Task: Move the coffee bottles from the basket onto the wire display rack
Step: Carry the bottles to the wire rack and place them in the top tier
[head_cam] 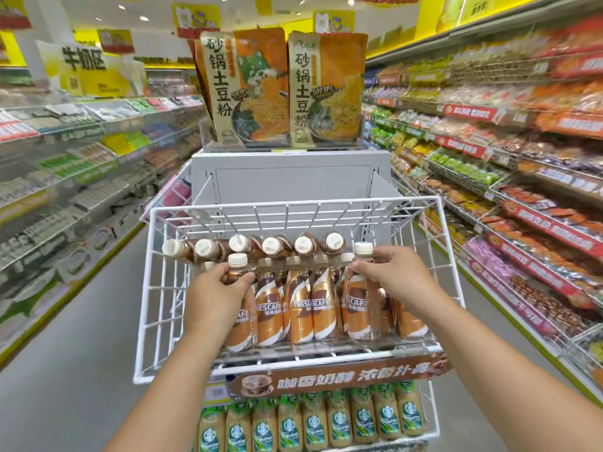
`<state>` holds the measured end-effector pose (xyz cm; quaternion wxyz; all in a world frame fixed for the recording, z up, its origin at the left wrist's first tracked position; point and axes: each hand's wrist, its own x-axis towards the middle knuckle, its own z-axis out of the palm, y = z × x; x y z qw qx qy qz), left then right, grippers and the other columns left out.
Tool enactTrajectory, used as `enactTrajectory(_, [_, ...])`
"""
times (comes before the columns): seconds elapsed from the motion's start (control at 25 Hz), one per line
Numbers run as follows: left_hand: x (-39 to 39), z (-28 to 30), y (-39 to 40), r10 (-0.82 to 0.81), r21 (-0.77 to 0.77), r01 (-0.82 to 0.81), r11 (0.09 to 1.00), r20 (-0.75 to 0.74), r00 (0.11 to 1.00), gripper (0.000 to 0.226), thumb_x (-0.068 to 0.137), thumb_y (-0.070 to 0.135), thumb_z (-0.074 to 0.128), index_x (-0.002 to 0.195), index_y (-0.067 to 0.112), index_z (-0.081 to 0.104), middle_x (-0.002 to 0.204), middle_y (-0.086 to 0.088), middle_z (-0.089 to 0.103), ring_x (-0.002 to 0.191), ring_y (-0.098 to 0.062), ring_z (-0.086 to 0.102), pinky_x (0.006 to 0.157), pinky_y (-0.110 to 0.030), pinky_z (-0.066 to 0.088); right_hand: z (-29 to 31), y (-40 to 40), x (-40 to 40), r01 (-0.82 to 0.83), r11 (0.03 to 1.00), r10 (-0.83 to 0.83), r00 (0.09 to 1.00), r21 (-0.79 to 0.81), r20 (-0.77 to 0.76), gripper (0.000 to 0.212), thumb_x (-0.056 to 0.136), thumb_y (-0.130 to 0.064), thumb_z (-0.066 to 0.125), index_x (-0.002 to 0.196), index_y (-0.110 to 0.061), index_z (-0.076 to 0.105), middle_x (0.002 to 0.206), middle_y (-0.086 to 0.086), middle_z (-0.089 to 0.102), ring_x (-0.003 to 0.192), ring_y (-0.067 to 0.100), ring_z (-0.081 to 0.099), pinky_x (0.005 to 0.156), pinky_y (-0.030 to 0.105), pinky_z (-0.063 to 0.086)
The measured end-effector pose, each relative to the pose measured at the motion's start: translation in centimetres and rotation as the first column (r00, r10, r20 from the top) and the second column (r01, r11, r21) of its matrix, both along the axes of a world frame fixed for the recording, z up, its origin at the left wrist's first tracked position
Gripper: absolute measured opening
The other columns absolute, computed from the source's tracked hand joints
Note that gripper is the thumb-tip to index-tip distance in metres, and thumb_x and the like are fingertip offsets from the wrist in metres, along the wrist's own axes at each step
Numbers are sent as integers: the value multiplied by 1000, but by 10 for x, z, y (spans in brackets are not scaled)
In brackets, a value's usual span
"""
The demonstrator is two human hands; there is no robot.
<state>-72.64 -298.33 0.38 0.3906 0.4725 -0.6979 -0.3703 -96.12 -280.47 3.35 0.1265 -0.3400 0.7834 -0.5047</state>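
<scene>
Supermarket shelving packed with snack packets lines both sides of a grey aisle, with your white wire display rack (pixel 295 208) standing at its head. Your left hand (pixel 218 290) pinches the neck of a Nescafé coffee bottle (pixel 239 308) at the front row's left end, fingers curled just under its white cap. Your right hand (pixel 388 277) grips the neck of another coffee bottle (pixel 360 305) near the row's right end. Between them, more brown-and-orange bottles (pixel 298 308) stand upright along the rack's front edge. A second row (pixel 270 246) stands behind them, white caps showing. Two noodle packets (pixel 284 89) stand on the tier above; green-labelled Starbucks bottles (pixel 313 422) fill the tier below.
</scene>
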Motion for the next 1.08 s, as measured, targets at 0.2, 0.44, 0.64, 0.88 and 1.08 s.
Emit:
enactTrajectory(0.2, [-6, -4, -6, 56, -37, -52, 998, 96, 994, 53, 91, 41, 73, 132, 9, 64, 81, 3, 65, 64, -20, 63, 70, -42, 59, -13, -17, -8, 19, 997, -21, 999, 81, 24, 34, 81, -40, 83, 106, -18, 78, 81, -3, 79, 65, 13, 73, 64, 39, 60])
enactTrajectory(0.44, [-11, -11, -14, 86, -84, -66, 994, 260, 962, 34, 88, 48, 72, 73, 30, 46, 70, 1, 63, 61, -26, 66, 63, -48, 60, -16, -29, -14, 32, 983, -36, 999, 180, 18, 48, 83, -45, 81, 118, -14, 74, 65, -7, 64, 51, 8, 51, 52, 23, 37])
enactTrajectory(0.64, [-17, -15, -23, 141, -159, -85, 984, 389, 910, 42, 89, 56, 67, 110, 19, 63, 93, 1, 70, 77, -28, 69, 61, -35, 54, -14, -37, -7, 11, 971, -14, 1000, 238, 9, 46, 86, -41, 81, 119, -11, 70, 70, -6, 68, 66, 12, 61, 65, 29, 45])
enactTrajectory(0.88, [-20, -25, -33, 162, -188, -88, 978, 429, 889, 53, 91, 57, 64, 123, 15, 64, 102, -5, 72, 85, -29, 67, 62, -37, 55, -14, -37, -8, -8, 956, 19, 999, 294, -33, 59, 86, -49, 77, 133, -14, 66, 88, -5, 71, 75, 11, 62, 64, 28, 44])
enactTrajectory(1.08, [-23, -31, -38, 172, -205, -88, 975, 442, 880, 42, 88, 54, 70, 99, 15, 67, 84, -4, 68, 80, -31, 64, 63, -38, 57, 1, -26, -13, 53, 953, -29, 996, 298, -83, 33, 92, -41, 73, 108, -13, 73, 59, -5, 65, 49, 11, 55, 53, 24, 43])
